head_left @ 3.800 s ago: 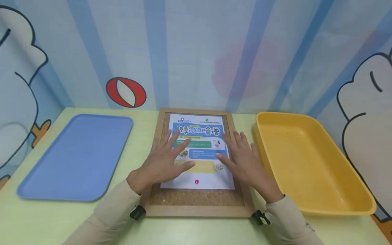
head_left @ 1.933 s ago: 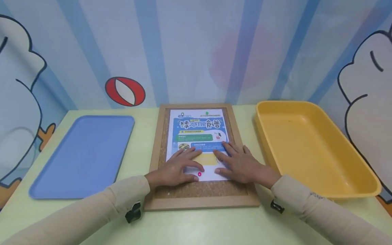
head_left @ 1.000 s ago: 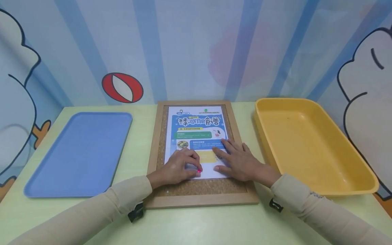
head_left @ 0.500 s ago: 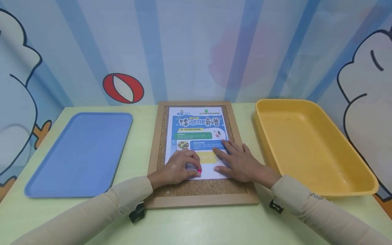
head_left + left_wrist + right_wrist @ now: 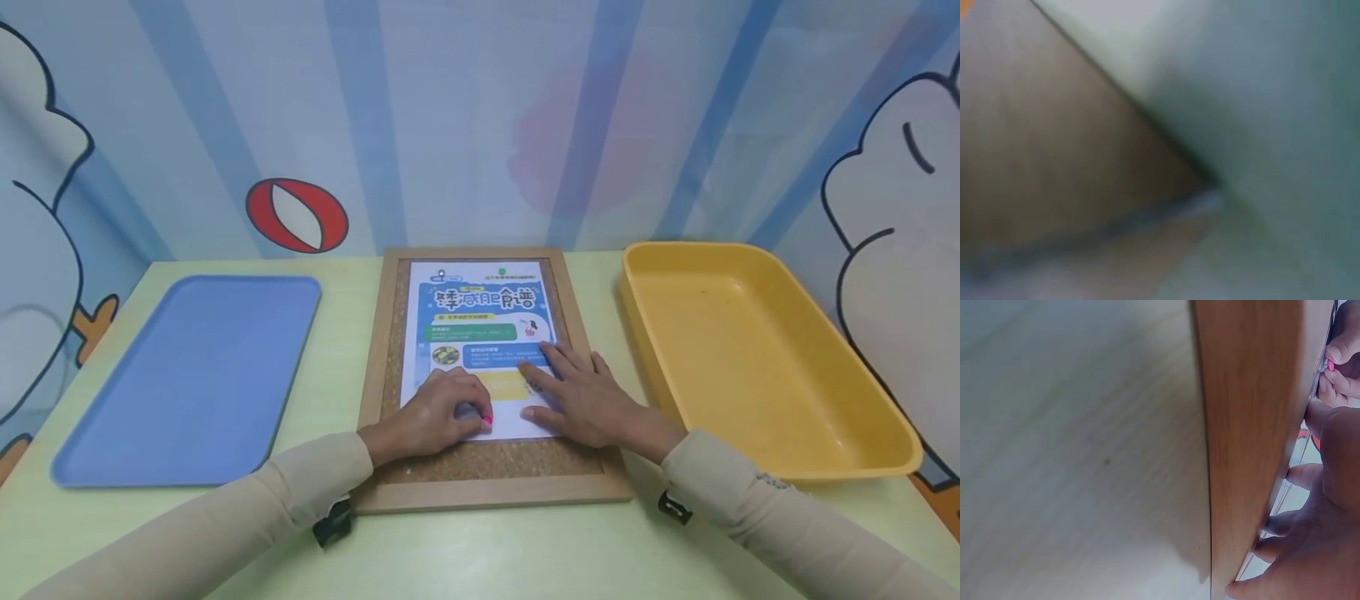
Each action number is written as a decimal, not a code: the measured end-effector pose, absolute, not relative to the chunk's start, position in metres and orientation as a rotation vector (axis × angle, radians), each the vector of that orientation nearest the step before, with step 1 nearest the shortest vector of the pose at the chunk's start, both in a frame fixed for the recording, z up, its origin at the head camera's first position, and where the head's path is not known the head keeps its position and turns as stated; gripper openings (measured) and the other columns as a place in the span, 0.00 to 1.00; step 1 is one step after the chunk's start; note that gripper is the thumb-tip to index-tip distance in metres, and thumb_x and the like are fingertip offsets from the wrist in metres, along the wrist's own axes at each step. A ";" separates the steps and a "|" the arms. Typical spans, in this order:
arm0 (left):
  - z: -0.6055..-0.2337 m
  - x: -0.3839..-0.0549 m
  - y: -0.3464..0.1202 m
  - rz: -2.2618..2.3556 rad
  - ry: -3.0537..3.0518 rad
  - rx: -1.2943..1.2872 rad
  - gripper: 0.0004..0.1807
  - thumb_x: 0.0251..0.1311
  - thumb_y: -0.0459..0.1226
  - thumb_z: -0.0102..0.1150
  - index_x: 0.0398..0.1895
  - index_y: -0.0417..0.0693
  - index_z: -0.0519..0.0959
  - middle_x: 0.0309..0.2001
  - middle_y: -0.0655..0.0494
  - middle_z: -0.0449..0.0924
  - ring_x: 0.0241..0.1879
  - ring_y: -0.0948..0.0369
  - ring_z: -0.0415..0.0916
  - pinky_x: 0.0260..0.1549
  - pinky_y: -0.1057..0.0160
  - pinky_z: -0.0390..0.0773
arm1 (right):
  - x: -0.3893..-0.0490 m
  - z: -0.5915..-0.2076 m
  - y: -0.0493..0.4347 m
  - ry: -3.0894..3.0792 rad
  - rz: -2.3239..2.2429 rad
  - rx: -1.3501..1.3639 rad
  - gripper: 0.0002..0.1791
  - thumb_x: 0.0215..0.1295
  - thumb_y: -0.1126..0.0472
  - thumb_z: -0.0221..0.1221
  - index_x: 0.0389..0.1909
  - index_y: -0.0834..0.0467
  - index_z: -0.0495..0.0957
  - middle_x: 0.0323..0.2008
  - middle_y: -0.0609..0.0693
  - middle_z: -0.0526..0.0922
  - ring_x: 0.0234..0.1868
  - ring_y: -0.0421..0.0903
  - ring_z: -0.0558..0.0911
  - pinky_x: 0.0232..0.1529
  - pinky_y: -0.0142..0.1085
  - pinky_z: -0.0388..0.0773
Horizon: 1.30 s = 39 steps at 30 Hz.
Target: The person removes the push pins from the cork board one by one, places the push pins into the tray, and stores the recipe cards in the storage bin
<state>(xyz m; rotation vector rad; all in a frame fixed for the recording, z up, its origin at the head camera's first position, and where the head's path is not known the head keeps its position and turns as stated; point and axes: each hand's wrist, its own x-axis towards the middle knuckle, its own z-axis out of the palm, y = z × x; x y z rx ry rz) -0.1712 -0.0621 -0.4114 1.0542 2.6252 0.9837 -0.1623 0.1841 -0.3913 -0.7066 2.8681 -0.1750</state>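
Note:
A cork board in a wooden frame lies on the table, with a printed sheet of paper flat on it. My left hand pinches a pink pushpin between thumb and forefinger at the sheet's lower edge; the right wrist view also shows this pink pushpin. With fingers spread, my right hand rests on the sheet's lower right part. At the sheet's top are a white pin and a green pin. The left wrist view is blurred and shows no fingers clearly.
A blue tray lies left of the board. To the right stands a deep yellow bin, close to my right forearm. Behind the pale table rises a wall with blue stripes.
Both hands have come down from above the sheet onto its lower part. My left thumb and forefinger have closed on the pink pushpin; the right hand has stayed nearly still since.

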 end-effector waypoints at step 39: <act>-0.391 -0.166 -0.079 0.964 2.687 1.120 0.06 0.60 0.36 0.68 0.40 0.48 0.88 0.37 0.60 0.87 0.38 0.65 0.79 0.45 0.64 0.81 | -0.162 -0.392 0.184 2.852 -0.191 -0.668 0.39 0.71 0.34 0.48 0.78 0.44 0.56 0.80 0.59 0.47 0.80 0.63 0.44 0.69 0.72 0.47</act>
